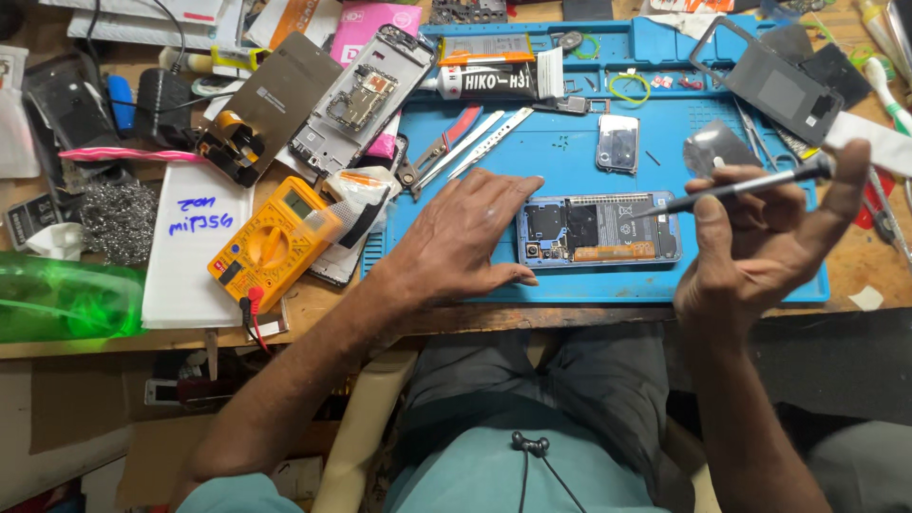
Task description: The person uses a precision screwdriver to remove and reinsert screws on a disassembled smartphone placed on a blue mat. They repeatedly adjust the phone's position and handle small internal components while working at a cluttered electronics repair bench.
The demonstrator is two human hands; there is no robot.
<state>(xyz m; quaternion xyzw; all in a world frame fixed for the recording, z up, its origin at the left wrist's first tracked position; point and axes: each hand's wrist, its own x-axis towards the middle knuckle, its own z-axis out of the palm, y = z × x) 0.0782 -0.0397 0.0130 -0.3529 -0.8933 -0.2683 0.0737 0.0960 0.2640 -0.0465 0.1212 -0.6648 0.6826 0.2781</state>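
Centrally, left hand (pixel 465 237) pinning opened phone (pixel 598 231), right hand (pixel 760 247) gripping screwdriver (pixel 731 188).

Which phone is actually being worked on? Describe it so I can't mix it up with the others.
Start at the blue work mat. Near its front edge, the opened phone lies flat between the left hand and the right hand, which holds a slim screwdriver. Unlike the grey phone frame lying off the mat, its exposed insides sit in a blue shell.

A cluttered wooden workbench (pixel 608 316) carries a blue repair mat (pixel 570 152). Beside the mat lie a yellow multimeter (pixel 271 242), a white box (pixel 195 247), steel wool (pixel 119 220) and a green bottle (pixel 62 299).
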